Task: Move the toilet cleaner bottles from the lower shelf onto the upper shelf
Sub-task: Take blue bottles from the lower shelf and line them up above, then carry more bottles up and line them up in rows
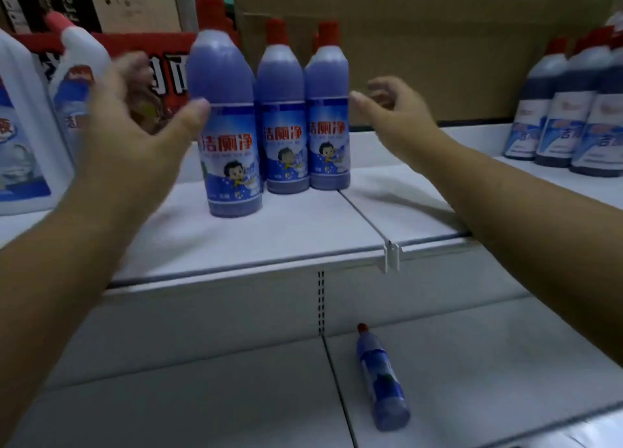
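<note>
Below both hands and nearest to me, one toilet cleaner bottle (382,377) is lying on its side on the lower shelf (202,397), its red cap pointing away. It is looking full of blue liquid, so I am expecting a fairly heavy, stiff plastic body, slick on the label and ready to roll. I am judging the middle of the body the place to wrap fingers round, not the cap.

Higher up, the left hand (135,117) is spreading wide open and holding nothing. Its thumb is sitting at the side of the front bottle (229,137) on the upper shelf (269,238); I cannot tell whether it is touching. The right hand (394,110) is hanging loosely open, empty, just beside the rightmost bottle (328,120). Between the hands I am counting three bottles standing upright, the middle bottle (283,120) included.

Beyond the left hand two white bottles (77,76) are standing. Beyond the right hand are at least three darker bottles (569,124), with cardboard boxes (421,43) behind everything.
</note>
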A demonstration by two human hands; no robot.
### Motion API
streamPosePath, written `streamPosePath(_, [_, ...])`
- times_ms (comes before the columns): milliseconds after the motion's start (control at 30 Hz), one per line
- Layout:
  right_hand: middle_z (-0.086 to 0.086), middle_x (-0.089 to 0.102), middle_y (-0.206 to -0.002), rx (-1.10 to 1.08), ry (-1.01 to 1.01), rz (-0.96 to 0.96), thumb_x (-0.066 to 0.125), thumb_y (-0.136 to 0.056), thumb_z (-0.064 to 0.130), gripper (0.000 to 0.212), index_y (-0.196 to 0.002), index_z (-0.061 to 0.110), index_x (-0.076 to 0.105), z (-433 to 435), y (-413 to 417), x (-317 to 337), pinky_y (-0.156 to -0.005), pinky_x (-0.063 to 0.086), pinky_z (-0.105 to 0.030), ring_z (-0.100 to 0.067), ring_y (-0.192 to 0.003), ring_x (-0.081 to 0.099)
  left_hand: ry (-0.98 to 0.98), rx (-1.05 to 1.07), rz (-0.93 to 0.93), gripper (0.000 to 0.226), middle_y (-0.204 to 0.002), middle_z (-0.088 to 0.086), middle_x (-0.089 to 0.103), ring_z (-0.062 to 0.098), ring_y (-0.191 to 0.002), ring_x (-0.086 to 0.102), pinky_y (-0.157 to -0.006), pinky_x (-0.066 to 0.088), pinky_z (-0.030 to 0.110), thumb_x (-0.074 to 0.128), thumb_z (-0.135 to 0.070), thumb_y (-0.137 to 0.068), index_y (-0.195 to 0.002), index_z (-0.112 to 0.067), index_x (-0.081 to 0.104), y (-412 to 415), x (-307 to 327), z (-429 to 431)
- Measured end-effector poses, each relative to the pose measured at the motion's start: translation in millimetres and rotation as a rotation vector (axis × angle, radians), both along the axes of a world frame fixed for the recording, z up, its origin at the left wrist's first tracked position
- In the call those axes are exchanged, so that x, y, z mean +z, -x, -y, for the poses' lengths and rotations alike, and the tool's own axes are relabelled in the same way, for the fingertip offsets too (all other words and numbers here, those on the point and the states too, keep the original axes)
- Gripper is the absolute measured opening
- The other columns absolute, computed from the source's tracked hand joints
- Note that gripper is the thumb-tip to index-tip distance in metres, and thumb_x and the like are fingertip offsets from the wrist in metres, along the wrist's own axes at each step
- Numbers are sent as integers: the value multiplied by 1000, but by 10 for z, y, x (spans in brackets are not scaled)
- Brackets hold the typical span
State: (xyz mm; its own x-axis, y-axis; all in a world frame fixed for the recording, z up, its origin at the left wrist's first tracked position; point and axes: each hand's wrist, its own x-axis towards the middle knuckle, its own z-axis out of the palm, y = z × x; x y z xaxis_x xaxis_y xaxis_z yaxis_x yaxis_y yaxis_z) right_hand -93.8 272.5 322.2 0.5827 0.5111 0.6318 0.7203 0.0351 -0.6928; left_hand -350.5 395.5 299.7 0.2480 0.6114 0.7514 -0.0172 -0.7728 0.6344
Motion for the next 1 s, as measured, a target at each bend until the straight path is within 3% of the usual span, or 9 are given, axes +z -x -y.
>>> streamPosePath(133, [8,57,-71,-27,-248,163,57,-85,37,13,-80,26,58,446,231,-118,-70,54,-42,-14,-72,57,-119,-171,45,60,-108,-3,60,19,-100,61,-78,46,9,52,-61,-85,-122,-14,55,130,-706,514])
streamPosePath(267, [3,49,-56,74,-454,361,53,-90,17,16,-75,14,58,1059,639,-620,-50,43,-37,-19,-52,48,-345,-358,16,8,-76,-12,58,1,-69,56,-68,43,8,54,-32,-89,-85,-27,59,63,-1388,1192])
streamPosePath(400, [-3,47,-53,30,-375,364,54,-85,9,15,-72,6,60,1504,746,-1333,-47,36,-27,-17,-47,44,284,-386,-250,30,-70,-11,64,0,-61,55,-59,43,10,63,-12,-82,-73,-41,64,-538,-2103,1155])
streamPosePath(467, [0,51,-50,-11,-266,309,55,-84,11,18,-68,6,62,1588,624,-1686,-46,38,-25,-14,-46,47,466,-294,-495,29,-70,-10,63,7,-67,58,-61,44,17,62,-11,-84,-73,-38,61,-892,-2491,1021])
streamPosePath(533, [4,52,-52,-47,-151,216,56,-84,16,17,-68,13,62,1621,460,-1978,-46,40,-22,-11,-48,49,532,-235,-731,13,-85,-8,64,14,-80,59,-66,45,22,60,-18,-85,-91,-30,59,-1181,-2790,959])
streamPosePath(600, [9,53,-53,-85,-61,93,56,-83,24,17,-68,19,61,1659,303,-2192,-47,41,-20,-12,-50,51,619,-229,-874,28,-99,-2,63,15,-85,58,-71,44,24,62,-27,-84,-111,-20,56,-1407,-3045,961])
streamPosePath(833, [11,60,-57,-206,217,-109,58,-81,36,21,-69,20,66,1775,-148,-2579,-52,45,-26,-14,-58,56,1029,-195,-1002,92,-118,14,63,27,-96,65,-82,55,35,75,-58,-62,-130,-4,46,-2024,-3563,1087])
streamPosePath(900, [11,62,-61,-223,329,-147,59,-84,32,15,-73,25,65,1783,-266,-2673,-57,45,-23,-11,-60,57,1039,-174,-1031,89,-115,14,64,28,-95,65,-83,54,35,78,-55,-60,-127,-6,49,-2159,-3647,1099])
streamPosePath(1000, [9,67,-78,-247,507,-178,59,-88,32,14,-88,22,68,1803,-427,-2832,-68,48,-23,-7,-72,60,1134,-243,-959,59,-98,13,68,27,-85,67,-79,55,35,80,-28,-67,-115,-3,59,-2271,-3667,1105])
